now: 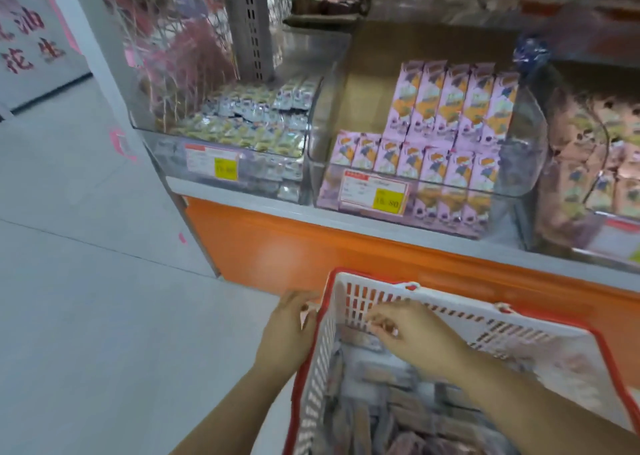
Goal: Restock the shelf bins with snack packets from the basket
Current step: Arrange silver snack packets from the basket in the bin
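Note:
A white slotted basket with a red rim (313, 361) sits low in front of me, holding several purple snack packets (391, 416). My left hand (287, 330) grips the basket's left rim from outside. My right hand (408, 333) reaches inside near the far wall, fingers curled over the packets; whether it holds one I cannot tell. On the shelf above stands a clear bin (530, 142) with rows of upright pink-and-orange packets (453, 108). To its left a second clear bin (166, 149) holds small silvery and yellow packets (242, 122).
An orange shelf base (277, 246) runs under the bins, close behind the basket. Price labels (375, 191) hang on the bin fronts. A third bin of packets (595, 163) is at the right. Grey floor (86, 281) spreads left, with a signed wall (27, 42) beyond.

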### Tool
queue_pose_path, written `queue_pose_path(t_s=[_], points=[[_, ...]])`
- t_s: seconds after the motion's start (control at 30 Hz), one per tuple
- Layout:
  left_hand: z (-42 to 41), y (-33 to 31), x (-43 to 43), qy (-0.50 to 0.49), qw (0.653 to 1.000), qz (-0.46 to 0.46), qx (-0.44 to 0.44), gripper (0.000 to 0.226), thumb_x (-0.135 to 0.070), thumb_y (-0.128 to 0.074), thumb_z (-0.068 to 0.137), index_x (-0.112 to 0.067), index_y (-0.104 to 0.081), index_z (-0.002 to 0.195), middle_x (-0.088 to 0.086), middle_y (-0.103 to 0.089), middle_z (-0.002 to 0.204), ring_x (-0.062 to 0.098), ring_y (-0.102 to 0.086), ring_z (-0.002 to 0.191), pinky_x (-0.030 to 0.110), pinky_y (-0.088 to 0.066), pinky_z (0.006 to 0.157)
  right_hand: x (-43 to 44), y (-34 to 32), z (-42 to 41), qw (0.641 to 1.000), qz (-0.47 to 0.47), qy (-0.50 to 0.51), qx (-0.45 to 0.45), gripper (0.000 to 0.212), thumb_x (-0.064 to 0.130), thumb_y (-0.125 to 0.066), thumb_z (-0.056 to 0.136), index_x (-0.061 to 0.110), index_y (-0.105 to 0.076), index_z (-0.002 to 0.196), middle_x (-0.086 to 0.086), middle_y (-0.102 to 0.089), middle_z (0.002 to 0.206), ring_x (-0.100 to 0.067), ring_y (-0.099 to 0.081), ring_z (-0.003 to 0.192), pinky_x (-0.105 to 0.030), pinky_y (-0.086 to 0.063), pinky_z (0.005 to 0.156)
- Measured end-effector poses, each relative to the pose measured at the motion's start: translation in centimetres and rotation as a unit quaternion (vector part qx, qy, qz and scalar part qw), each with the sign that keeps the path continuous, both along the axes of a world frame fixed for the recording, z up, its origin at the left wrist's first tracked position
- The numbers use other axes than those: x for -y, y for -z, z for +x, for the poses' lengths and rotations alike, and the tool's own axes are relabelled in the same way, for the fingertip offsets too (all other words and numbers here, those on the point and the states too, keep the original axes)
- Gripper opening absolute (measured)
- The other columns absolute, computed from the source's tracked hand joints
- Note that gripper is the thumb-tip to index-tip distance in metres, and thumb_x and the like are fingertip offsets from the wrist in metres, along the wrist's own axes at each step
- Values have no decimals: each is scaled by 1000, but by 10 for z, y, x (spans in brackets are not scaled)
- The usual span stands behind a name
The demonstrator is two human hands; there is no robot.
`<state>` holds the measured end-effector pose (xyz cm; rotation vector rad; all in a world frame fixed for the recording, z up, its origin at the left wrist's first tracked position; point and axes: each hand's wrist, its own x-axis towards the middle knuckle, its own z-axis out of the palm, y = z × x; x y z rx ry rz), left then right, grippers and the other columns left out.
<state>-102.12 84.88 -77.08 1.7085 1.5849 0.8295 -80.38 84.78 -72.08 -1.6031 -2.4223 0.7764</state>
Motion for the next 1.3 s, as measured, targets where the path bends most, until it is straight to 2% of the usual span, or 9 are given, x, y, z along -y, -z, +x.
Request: queue_pose_path(t_s=[0.17,0.3,0.37,0.5,0.67,0.97,1.07,1.17,1.3], points=[[17,19,11,-66,993,-52,76,23,-19,-47,98,-22,-60,116,-12,-63,110,-2,-60,95,5,-42,79,3,68,31,983,-159,46,82,29,25,-53,95,21,-60,124,3,-64,123,-11,-60,108,-21,-45,90],[19,21,10,-87,991,-57,86,21,-23,-49,96,-24,-63,113,-13,-66,106,-1,-63,89,29,-52,83,4,107,31,963,-232,50,130,26,28,-49,96,16,-64,114,-7,-64,115,-23,-58,106,-32,-46,92],[18,21,11,-92,990,-62,82,20,-23,-50,96,-25,-63,111,-15,-66,104,0,-63,87,31,-53,82,9,124,27,958,-242,31,149,27,28,-46,96,18,-63,113,-9,-61,117,-27,-56,108,-35,-46,90],[18,21,12,-103,988,-76,84,18,-27,-50,96,-29,-64,108,-18,-66,101,1,-63,85,29,-53,78,19,159,23,947,-232,-32,219,51,8,-46,94,24,-40,142,-10,-38,139,-31,-39,127,-37,-39,98],[20,21,13,-108,985,-94,91,15,-30,-50,96,-32,-63,103,-19,-66,97,1,-64,83,29,-54,75,22,178,24,928,-214,-96,290,38,11,-49,93,7,-49,131,-11,-38,136,-30,-37,125,-40,-37,102],[18,19,13,-94,990,-91,49,22,-31,-47,97,-30,-60,114,-19,-65,104,0,-62,86,32,-53,80,-9,71,14,974,-222,45,0,28,23,-67,87,21,-59,114,8,-54,104,-12,-54,93,-23,-40,73],[18,11,13,-81,991,-99,35,24,-30,-45,98,-30,-59,118,-14,-64,110,3,-61,88,33,-52,81,-7,23,9,957,-262,87,-91,21,16,-69,86,26,-51,94,12,-48,84,-10,-50,77,-26,-41,70],[17,-4,15,-78,992,-98,15,22,-22,-48,97,-24,-63,114,-8,-56,116,4,-57,87,22,-42,77,-1,-24,5,926,-320,115,-164,24,11,-66,88,20,-46,97,-1,-51,82,-6,-44,54,-23,-37,56],[13,-47,27,-75,994,-56,53,16,-20,-48,97,-23,-64,98,-11,-59,103,2,-55,86,9,-37,69,15,-67,-7,843,-363,200,-343,29,3,-61,89,17,-47,110,-15,-59,113,-17,-58,79,-30,-47,68]])
